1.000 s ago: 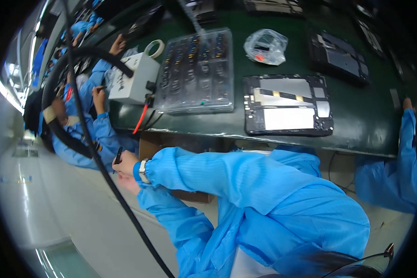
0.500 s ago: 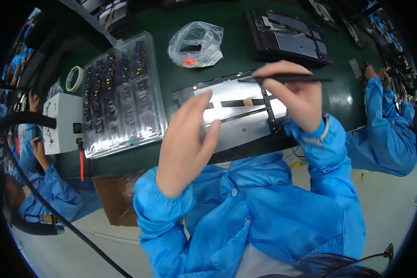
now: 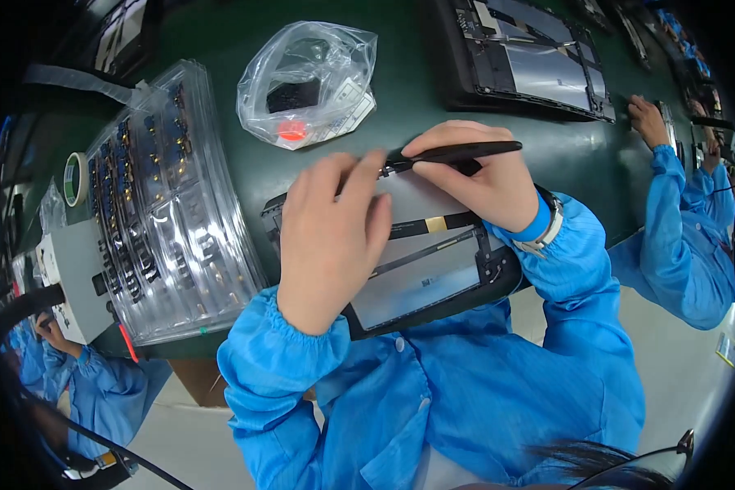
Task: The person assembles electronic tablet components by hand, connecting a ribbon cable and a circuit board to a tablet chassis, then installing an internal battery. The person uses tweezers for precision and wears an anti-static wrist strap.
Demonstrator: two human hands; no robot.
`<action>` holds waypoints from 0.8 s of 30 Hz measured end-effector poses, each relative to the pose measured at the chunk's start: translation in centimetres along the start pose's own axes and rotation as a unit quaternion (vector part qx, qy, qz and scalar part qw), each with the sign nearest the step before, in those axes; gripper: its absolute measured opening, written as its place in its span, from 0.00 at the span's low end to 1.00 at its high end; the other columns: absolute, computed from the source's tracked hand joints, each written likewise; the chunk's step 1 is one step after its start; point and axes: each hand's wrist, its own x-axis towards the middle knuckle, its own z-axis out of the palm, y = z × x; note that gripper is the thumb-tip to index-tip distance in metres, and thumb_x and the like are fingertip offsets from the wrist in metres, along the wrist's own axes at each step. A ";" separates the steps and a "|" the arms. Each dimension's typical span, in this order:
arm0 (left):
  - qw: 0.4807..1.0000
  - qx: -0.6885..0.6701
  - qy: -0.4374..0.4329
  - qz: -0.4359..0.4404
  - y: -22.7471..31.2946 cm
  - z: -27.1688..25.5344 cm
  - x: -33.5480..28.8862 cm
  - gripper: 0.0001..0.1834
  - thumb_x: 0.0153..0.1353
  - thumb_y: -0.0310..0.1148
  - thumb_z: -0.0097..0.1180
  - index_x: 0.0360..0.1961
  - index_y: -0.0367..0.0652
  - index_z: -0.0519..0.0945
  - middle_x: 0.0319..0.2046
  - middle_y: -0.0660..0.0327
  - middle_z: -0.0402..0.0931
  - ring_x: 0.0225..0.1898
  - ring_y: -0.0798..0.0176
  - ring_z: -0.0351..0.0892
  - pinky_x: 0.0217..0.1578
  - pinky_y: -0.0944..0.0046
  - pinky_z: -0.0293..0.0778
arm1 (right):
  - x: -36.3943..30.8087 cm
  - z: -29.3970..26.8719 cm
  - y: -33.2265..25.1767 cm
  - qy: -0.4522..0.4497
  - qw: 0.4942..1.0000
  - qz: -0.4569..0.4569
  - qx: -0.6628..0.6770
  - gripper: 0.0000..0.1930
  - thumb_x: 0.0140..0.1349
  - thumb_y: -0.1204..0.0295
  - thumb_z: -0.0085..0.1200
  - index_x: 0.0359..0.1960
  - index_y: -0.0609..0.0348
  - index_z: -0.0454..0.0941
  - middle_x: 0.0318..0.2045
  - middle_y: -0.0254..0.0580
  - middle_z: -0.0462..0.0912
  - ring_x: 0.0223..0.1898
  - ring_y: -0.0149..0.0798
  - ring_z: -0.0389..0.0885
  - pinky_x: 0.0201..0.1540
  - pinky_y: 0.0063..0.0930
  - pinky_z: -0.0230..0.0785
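Note:
An opened tablet [image 3: 433, 282] lies in front of me, silver panels inside a black frame, with dark ribbon strips and a gold patch across it. My right hand [image 3: 486, 175] pinches a slim black tweezers-like tool [image 3: 474, 152] between thumb and fingers. Its working end points left, over the tablet's far edge. My left hand [image 3: 331, 237] hovers over the tablet's left part, fingers stretched and thumb apart, with nothing visible in it. The left fingertips, slightly blurred, come close to the tool's tip. What lies beneath them is hidden.
Left is a clear plastic tray [image 3: 171, 204] of small parts, beside a tape roll [image 3: 76, 179] and a grey-white box [image 3: 77, 278]. A clear bag [image 3: 306, 86] with an orange-red spot lies beyond the tablet. Another opened tablet [image 3: 547, 73] sits far right. A co-worker's hand [image 3: 648, 122] is farther right.
The view has shifted, bringing the tablet nearer. My left fingertips have come close to the tool's tip. My right hand has moved left relative to the tablet, still gripping the tool.

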 end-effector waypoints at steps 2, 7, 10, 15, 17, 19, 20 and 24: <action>0.999 0.031 -0.024 0.026 0.0 0.0 -0.1 0.19 0.48 0.28 0.56 0.44 0.43 0.75 0.37 0.57 0.68 0.37 0.54 0.69 0.40 0.57 0.67 | -0.1 -0.1 0.1 -0.005 1.000 -0.002 -0.027 0.10 0.49 0.77 0.56 0.35 0.61 0.78 0.29 0.40 0.78 0.28 0.31 0.76 0.28 0.19 0.70; 0.997 0.073 -0.021 0.030 -0.1 0.2 -0.2 0.19 0.48 0.29 0.56 0.45 0.45 0.76 0.37 0.58 0.68 0.37 0.55 0.68 0.40 0.58 0.67 | -0.4 0.0 0.2 0.017 1.000 -0.010 0.005 0.08 0.49 0.78 0.57 0.33 0.61 0.79 0.28 0.40 0.78 0.27 0.31 0.75 0.26 0.20 0.67; 0.997 0.064 -0.035 0.019 -0.1 -0.1 -0.3 0.18 0.49 0.29 0.56 0.44 0.44 0.75 0.38 0.57 0.69 0.39 0.54 0.70 0.44 0.56 0.67 | -0.4 -0.3 0.5 0.012 1.000 -0.017 0.001 0.08 0.49 0.78 0.57 0.33 0.61 0.79 0.28 0.41 0.78 0.28 0.33 0.76 0.27 0.21 0.67; 1.000 -0.006 -0.003 0.000 -0.5 0.0 -0.2 0.15 0.50 0.28 0.54 0.42 0.38 0.75 0.39 0.56 0.72 0.40 0.52 0.72 0.49 0.49 0.65 | -0.3 -0.2 0.7 0.008 0.999 -0.048 0.000 0.09 0.48 0.78 0.57 0.34 0.61 0.79 0.29 0.42 0.78 0.29 0.35 0.76 0.30 0.22 0.69; 1.000 -0.004 -0.002 0.010 -0.5 0.1 -0.1 0.15 0.50 0.28 0.54 0.42 0.38 0.75 0.38 0.56 0.72 0.39 0.52 0.72 0.48 0.49 0.65 | -0.2 -0.3 0.7 0.010 0.999 -0.049 -0.004 0.09 0.48 0.79 0.57 0.33 0.61 0.79 0.29 0.43 0.78 0.29 0.35 0.77 0.30 0.23 0.69; 1.000 -0.009 -0.002 0.000 -0.4 0.0 -0.1 0.15 0.50 0.28 0.54 0.41 0.38 0.75 0.39 0.56 0.72 0.40 0.52 0.72 0.48 0.49 0.65 | -0.3 -0.4 0.6 0.012 0.998 -0.054 -0.006 0.08 0.49 0.79 0.57 0.33 0.61 0.79 0.29 0.43 0.78 0.30 0.35 0.77 0.30 0.23 0.69; 1.000 0.001 0.001 -0.003 -0.5 -0.1 -0.2 0.15 0.50 0.28 0.54 0.41 0.38 0.75 0.39 0.56 0.72 0.40 0.52 0.72 0.48 0.49 0.65 | -0.1 -0.3 0.5 0.017 0.999 -0.048 -0.001 0.08 0.49 0.79 0.57 0.34 0.62 0.78 0.29 0.42 0.78 0.30 0.35 0.77 0.31 0.23 0.69; 0.992 0.111 0.042 0.041 1.3 -2.0 -1.9 0.16 0.45 0.28 0.56 0.39 0.41 0.76 0.42 0.57 0.71 0.42 0.54 0.72 0.47 0.49 0.64 | -1.1 -0.7 -0.8 0.027 0.994 0.003 0.105 0.08 0.54 0.76 0.50 0.36 0.65 0.73 0.33 0.44 0.76 0.32 0.35 0.75 0.37 0.25 0.68</action>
